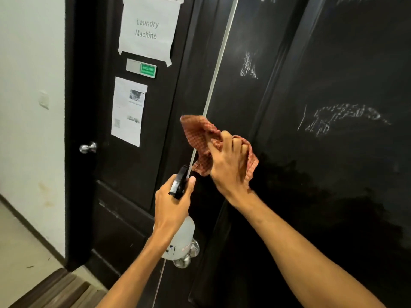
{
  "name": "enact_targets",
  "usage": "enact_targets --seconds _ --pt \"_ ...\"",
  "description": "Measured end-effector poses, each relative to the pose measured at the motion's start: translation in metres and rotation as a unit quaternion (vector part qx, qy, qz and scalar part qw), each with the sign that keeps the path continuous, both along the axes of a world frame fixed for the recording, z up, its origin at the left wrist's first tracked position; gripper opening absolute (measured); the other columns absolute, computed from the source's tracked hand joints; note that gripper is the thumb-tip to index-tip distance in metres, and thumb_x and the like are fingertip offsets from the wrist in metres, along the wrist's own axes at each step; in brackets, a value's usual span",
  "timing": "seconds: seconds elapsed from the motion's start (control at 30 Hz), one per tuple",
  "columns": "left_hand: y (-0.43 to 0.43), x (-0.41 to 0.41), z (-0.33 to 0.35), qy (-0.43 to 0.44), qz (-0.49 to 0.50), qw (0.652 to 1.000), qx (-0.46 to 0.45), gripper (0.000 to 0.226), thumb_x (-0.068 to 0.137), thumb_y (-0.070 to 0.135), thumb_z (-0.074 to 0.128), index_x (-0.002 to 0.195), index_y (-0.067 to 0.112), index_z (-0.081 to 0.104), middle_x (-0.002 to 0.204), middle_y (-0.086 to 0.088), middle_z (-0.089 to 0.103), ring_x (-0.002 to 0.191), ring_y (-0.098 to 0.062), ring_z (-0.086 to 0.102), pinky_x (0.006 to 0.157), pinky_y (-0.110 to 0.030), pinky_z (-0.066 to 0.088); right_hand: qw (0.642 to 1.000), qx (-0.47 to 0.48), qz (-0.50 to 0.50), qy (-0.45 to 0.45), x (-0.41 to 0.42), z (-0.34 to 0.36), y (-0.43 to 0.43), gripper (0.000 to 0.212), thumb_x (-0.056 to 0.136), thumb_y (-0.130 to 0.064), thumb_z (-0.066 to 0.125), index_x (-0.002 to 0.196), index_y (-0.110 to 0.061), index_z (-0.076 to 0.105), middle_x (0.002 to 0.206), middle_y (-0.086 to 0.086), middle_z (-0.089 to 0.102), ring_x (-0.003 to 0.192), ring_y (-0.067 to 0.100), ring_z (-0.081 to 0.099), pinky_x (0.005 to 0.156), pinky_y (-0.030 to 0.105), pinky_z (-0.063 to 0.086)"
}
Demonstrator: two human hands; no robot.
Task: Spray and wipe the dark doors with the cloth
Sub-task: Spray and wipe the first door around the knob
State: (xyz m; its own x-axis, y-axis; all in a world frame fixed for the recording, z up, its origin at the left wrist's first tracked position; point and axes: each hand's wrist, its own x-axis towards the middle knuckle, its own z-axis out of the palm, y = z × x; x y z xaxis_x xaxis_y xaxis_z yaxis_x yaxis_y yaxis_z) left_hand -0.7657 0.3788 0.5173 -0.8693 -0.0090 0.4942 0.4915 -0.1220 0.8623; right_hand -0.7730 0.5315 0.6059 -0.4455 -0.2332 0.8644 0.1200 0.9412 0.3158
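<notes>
The cloth (201, 138) — red-checked and bunched — is pressed against the near dark door (333, 174), close to that door's left edge, about midway up the view. The right hand (229, 161) grips it, fingers (239, 144) curled into the folds and clamped on the fabric, with loose corners sticking out above and below the hand. White smeared streaks (249, 66) mark the door panel above and to the right of the cloth, while the surface below the hand looks darker and wet.

Just beneath the cloth, the left hand (172, 203) holds a spray bottle (183, 236) by its neck, fingers wrapped around it and the thumb resting beside the black trigger head (179, 182). The translucent bottle body hangs in front of a chrome door knob (185, 260).

To the left stands a second dark door (138, 174) bearing a taped paper sign (148, 27) reading "Laundry Machine", a small green-and-silver slider plate (141, 68), a printed notice (128, 111) and its own chrome knob (88, 148). A white wall (29, 107) lies further left — tiled floor (20, 247) below it.
</notes>
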Motion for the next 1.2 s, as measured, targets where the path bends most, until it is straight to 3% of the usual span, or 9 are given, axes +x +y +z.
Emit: enact_targets --seconds 0.17,0.3,0.4,0.6,0.77,0.83,0.97,1.13,1.2 --pt "-0.003 0.003 0.013 0.01 -0.03 0.999 0.011 0.012 0.097 0.037 0.068 0.091 0.027 0.07 0.058 0.007 0.063 0.049 -0.006 0.059 0.05 -0.021 0.047 0.968 0.142 0.097 -0.183 -0.011 -0.056 0.016 0.039 0.076 -0.038 0.069 0.108 -0.016 0.073 0.132 0.012 0.045 0.103 0.028 0.043 0.084 0.041 0.031" --pt "-0.006 0.0 0.032 0.018 -0.041 0.999 0.011 0.028 0.096 0.04 0.068 0.084 0.016 0.067 0.069 -0.012 0.067 0.044 -0.015 0.052 0.047 -0.035 0.047 0.992 0.101 0.033 -0.067 -0.018 0.049 0.008 0.025 0.082 -0.024 0.068 0.106 -0.018 0.069 0.119 0.012 0.055 0.098 0.031 0.047 0.081 0.042 0.03" --pt "-0.005 -0.001 0.044 0.035 -0.044 0.998 0.017 0.028 0.097 0.038 0.067 0.092 0.011 0.067 0.076 -0.02 0.067 0.043 -0.02 0.051 0.042 -0.029 0.046 0.997 0.058 -0.026 0.033 -0.021 0.086 -0.003 0.044 0.083 -0.016 0.055 0.126 -0.016 0.064 0.122 0.014 0.052 0.099 0.033 0.044 0.08 0.043 0.031" --pt "-0.007 0.001 0.069 0.039 -0.064 0.996 0.039 0.014 0.097 0.036 0.069 0.1 0.023 0.071 0.061 0.0 0.066 0.044 -0.012 0.056 0.045 -0.028 0.046 0.968 0.149 0.083 -0.182 -0.013 0.041 0.005 0.028 0.078 -0.032 0.061 0.097 -0.014 0.072 0.115 0.015 0.06 0.1 0.027 0.038 0.083 0.043 0.03" --pt "-0.01 0.006 0.076 0.027 -0.059 0.997 0.03 0.022 0.098 0.039 0.067 0.094 0.017 0.068 0.08 -0.004 0.073 0.044 -0.016 0.056 0.045 -0.028 0.048 0.999 0.005 -0.031 0.017 0.009 0.095 0.005 0.043 0.08 -0.011 0.054 0.121 -0.014 0.067 0.124 0.015 0.051 0.099 0.03 0.039 0.082 0.043 0.033" --pt "-0.007 0.012 0.072 0.027 -0.066 0.997 0.032 0.021 0.097 0.04 0.067 0.094 0.019 0.069 0.077 -0.003 0.072 0.044 -0.019 0.056 0.046 -0.031 0.049 0.999 0.026 -0.037 -0.028 0.021 0.055 0.018 0.056 0.079 -0.01 0.051 0.135 -0.012 0.058 0.133 0.018 0.044 0.102 0.035 0.043 0.085 0.047 0.037" --pt "-0.002 0.023 0.069 0.019 -0.09 0.995 0.028 0.024 0.096 0.04 0.068 0.09 0.017 0.069 0.067 -0.009 0.068 0.045 -0.022 0.056 0.048 -0.037 0.051 0.979 0.127 -0.015 -0.159 0.05 -0.009 0.045 0.051 0.063 -0.013 0.064 0.114 -0.012 0.071 0.135 0.018 0.052 0.103 0.037 0.049 0.085 0.043 0.031" --pt "0.012 0.037 0.072 0.01 -0.113 0.993 0.023 0.03 0.096 0.043 0.066 0.093 0.013 0.069 0.08 -0.002 0.074 0.044 -0.021 0.055 0.049 -0.031 0.05 0.99 -0.039 -0.124 0.052 0.094 0.078 0.068 0.051 0.075 -0.014 0.051 0.124 -0.012 0.063 0.135 0.017 0.046 0.103 0.036 0.044 0.088 0.047 0.038" --pt "0.022 0.045 0.072 0.009 -0.123 0.992 0.026 0.028 0.096 0.042 0.066 0.092 0.015 0.069 0.081 -0.002 0.075 0.043 -0.02 0.054 0.049 -0.03 0.05 0.986 -0.013 -0.154 0.064 0.108 0.065 0.075 0.051 0.079 -0.016 0.057 0.129 -0.008 0.059 0.133 0.021 0.044 0.104 0.037 0.043 0.088 0.048 0.037"
